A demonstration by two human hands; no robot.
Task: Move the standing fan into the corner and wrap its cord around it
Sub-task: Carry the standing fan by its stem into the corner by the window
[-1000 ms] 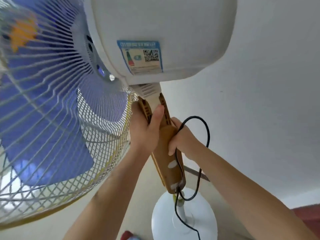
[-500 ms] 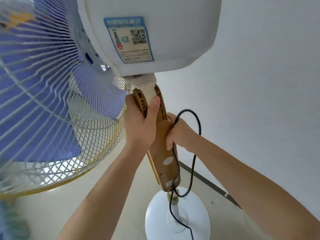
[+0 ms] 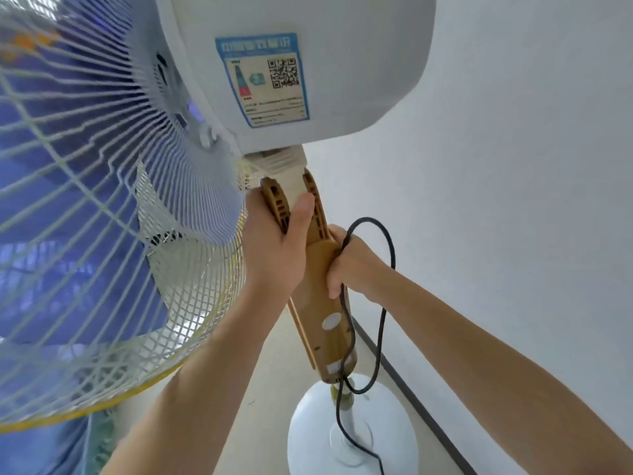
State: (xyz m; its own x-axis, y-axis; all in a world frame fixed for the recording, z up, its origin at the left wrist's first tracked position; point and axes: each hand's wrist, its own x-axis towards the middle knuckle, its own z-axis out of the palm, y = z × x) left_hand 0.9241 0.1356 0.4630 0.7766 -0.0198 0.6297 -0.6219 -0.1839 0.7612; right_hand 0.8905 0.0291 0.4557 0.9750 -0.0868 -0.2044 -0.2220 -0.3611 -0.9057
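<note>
Swung a little nearer the wall [image 3: 513, 200] since before, fan [image 3: 308, 80] carried by its neck [image 3: 318, 286], left hand [image 3: 274, 255] clenched high to steer, right hand [image 3: 352, 265] closed lower, pinning the cord [image 3: 383, 303] (loop kept clear, probably to avoid tripping).

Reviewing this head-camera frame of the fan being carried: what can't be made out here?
- Plug end of the black cord: runs off the bottom edge.
- Fingertips of both hands, left hand and right hand: wrapped behind the brown neck housing.
- Sticker text: too small and blurred.
- Base: cut by the bottom edge; whether it touches the floor is unclear.
- The corner: not in view.
</note>
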